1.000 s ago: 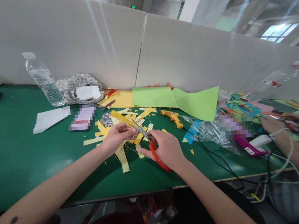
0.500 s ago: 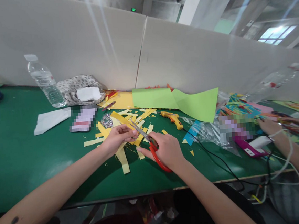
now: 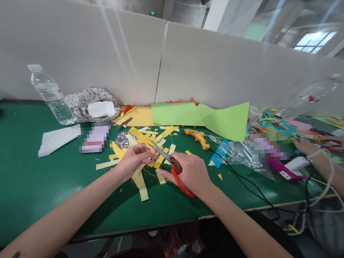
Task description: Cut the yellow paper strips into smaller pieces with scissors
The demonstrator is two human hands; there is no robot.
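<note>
My left hand (image 3: pixel 133 160) pinches a yellow paper strip (image 3: pixel 137 134) between thumb and fingertips, the strip slanting up and left. My right hand (image 3: pixel 191 170) is closed round the red handles of a pair of scissors (image 3: pixel 162 151). The scissor blades point up and left, close to the left fingertips and across the strip; whether they cut into it is too fine to tell. Beneath both hands lies a heap of yellow paper strips (image 3: pixel 143 187). A round piece covered in glittery specks (image 3: pixel 123 139) sits just behind the left hand.
A yellow glue gun (image 3: pixel 202 139) with a black cord lies right of the heap. Behind are green paper (image 3: pixel 173 113), a water bottle (image 3: pixel 52 99), a patterned pouch (image 3: pixel 90 96) and a blurred-out phone (image 3: pixel 97 137). At right, a co-worker's hands (image 3: pixel 307 147) are among paper strips and cables.
The view has shifted very slightly. Both hands keep nearly the same place, with the scissors and the yellow strip still held.
</note>
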